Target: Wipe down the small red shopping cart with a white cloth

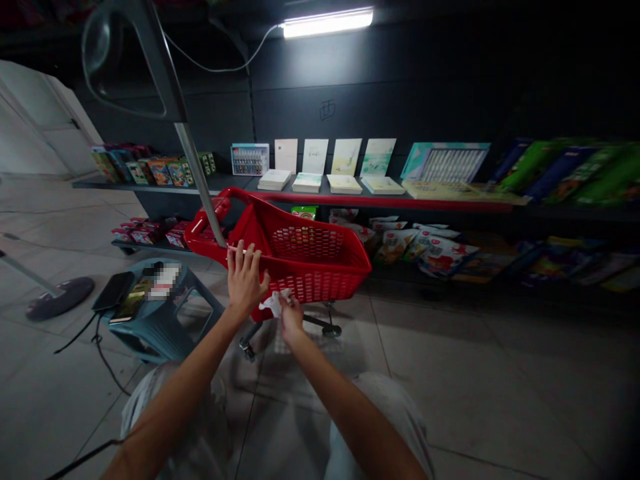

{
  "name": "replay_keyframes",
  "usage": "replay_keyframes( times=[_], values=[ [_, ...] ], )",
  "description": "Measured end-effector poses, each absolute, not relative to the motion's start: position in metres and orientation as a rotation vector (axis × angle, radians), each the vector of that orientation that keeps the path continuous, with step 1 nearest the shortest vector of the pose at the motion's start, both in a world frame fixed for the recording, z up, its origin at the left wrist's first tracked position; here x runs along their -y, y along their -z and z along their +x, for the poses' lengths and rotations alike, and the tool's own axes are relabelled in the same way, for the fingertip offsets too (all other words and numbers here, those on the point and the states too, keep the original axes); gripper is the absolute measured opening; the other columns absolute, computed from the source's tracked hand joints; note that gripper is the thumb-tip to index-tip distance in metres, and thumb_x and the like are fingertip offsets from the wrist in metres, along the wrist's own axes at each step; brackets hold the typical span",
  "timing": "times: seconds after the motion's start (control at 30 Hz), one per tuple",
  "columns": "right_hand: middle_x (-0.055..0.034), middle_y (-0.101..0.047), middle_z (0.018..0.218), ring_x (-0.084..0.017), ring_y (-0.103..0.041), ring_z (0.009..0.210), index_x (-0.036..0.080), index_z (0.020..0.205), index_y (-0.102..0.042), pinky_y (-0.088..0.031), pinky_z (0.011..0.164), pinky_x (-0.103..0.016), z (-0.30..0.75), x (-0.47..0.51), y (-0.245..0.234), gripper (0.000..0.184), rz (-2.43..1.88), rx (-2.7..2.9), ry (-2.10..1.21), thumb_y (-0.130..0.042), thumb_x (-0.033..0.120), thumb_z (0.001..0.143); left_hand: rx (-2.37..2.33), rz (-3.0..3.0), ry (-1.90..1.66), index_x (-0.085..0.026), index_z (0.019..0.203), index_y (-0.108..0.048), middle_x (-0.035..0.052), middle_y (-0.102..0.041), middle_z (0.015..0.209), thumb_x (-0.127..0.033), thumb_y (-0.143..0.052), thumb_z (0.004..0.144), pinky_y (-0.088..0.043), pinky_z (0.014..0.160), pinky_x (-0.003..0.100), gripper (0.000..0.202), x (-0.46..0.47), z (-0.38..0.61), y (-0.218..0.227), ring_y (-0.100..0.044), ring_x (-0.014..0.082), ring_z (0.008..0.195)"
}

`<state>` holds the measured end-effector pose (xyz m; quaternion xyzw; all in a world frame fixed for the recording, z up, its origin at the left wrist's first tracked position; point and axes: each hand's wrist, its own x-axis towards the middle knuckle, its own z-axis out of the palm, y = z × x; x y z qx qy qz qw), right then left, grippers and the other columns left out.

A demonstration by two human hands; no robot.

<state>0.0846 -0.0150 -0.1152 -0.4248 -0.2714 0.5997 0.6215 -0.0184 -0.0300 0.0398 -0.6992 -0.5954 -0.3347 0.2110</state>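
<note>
Under the left fingers (pixel 243 257), spread open on its rim, stands the red cart (pixel 313 267) on tiled floor (pixel 425 347). Just right of them, the right fingers (pixel 287 310) pinch a white cloth (pixel 272 303). Beyond both, shelves (pixel 380 199) run beneath a lit tube (pixel 327 23); leftward sits a stool (pixel 163 327).

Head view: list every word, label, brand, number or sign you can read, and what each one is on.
"西", or a similar sign, drawn faintly on the dark back panel.
Too small or blurred: booklets, small boxes, snack bags, green packs.
Pixelated: the item on the stool.
Red cart: no text visible.
</note>
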Motion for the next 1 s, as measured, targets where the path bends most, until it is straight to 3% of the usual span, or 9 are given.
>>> replay_keyframes(
  times=[0.2,0.4,0.53,0.67,0.8,1.0],
  values=[
    [-0.0031,-0.072,0.101,-0.02,-0.07,0.085,0.021,0.107,-0.06,-0.059,0.077,-0.033,0.185,-0.022,0.086,0.053,-1.093,0.342,-1.0,-0.077,0.044,0.063,1.685,-1.965,0.946,-0.017,0.145,-0.053,0.0145,-0.042,0.163,-0.026,-0.061,0.087,-0.011,0.132,0.062,0.059,0.033,-0.032,-0.038,-0.016,0.0347,0.161],
    [-0.0138,-0.068,0.12,-0.024,-0.068,0.106,0.015,0.123,-0.058,-0.055,0.096,-0.039,0.274,-0.034,0.062,0.053,-1.278,0.524,-0.38,-0.059,0.052,0.086,1.667,-2.008,0.946,-0.019,0.148,-0.051,0.0135,-0.044,0.162,-0.025,-0.056,0.091,-0.013,0.131,0.064,0.058,0.032,-0.044,-0.035,-0.014,0.034,0.161],
    [-0.0173,-0.066,0.125,-0.027,-0.063,0.118,0.013,0.122,-0.064,-0.049,0.105,-0.043,0.302,-0.029,0.04,0.047,-1.256,0.935,-0.115,-0.057,0.05,0.093,1.637,-1.992,1.018,-0.018,0.146,-0.053,0.0135,-0.048,0.159,-0.026,-0.052,0.095,-0.013,0.129,0.066,0.051,0.03,-0.049,-0.03,-0.013,0.0344,0.161],
    [-0.015,-0.065,0.133,-0.027,-0.059,0.127,0.018,0.118,-0.068,-0.045,0.112,-0.044,0.311,-0.028,0.032,0.036,-1.202,1.387,-0.02,-0.053,0.042,0.097,1.607,-1.991,1.08,-0.018,0.144,-0.055,0.0131,-0.051,0.156,-0.028,-0.047,0.099,-0.012,0.129,0.067,0.047,0.03,-0.053,-0.026,-0.014,0.0346,0.161],
    [-0.0144,-0.069,0.123,-0.027,-0.063,0.117,0.019,0.119,-0.068,-0.05,0.105,-0.043,0.306,-0.028,0.035,0.037,-1.234,1.583,-0.041,-0.046,0.041,0.099,1.59,-2.002,1.122,-0.019,0.146,-0.055,0.0126,-0.05,0.157,-0.029,-0.045,0.1,-0.01,0.129,0.066,0.048,0.033,-0.062,-0.024,-0.013,0.0334,0.161],
    [-0.0132,-0.071,0.117,-0.027,-0.066,0.107,0.018,0.121,-0.068,-0.052,0.094,-0.037,0.296,-0.016,0.029,0.037,-1.322,1.682,-0.056,-0.046,0.038,0.099,1.615,-2.047,1.098,-0.023,0.157,-0.044,0.0086,-0.03,0.171,-0.032,-0.045,0.101,-0.007,0.13,0.065,0.057,0.036,-0.073,-0.026,-0.003,0.0314,0.162]
  ],
)
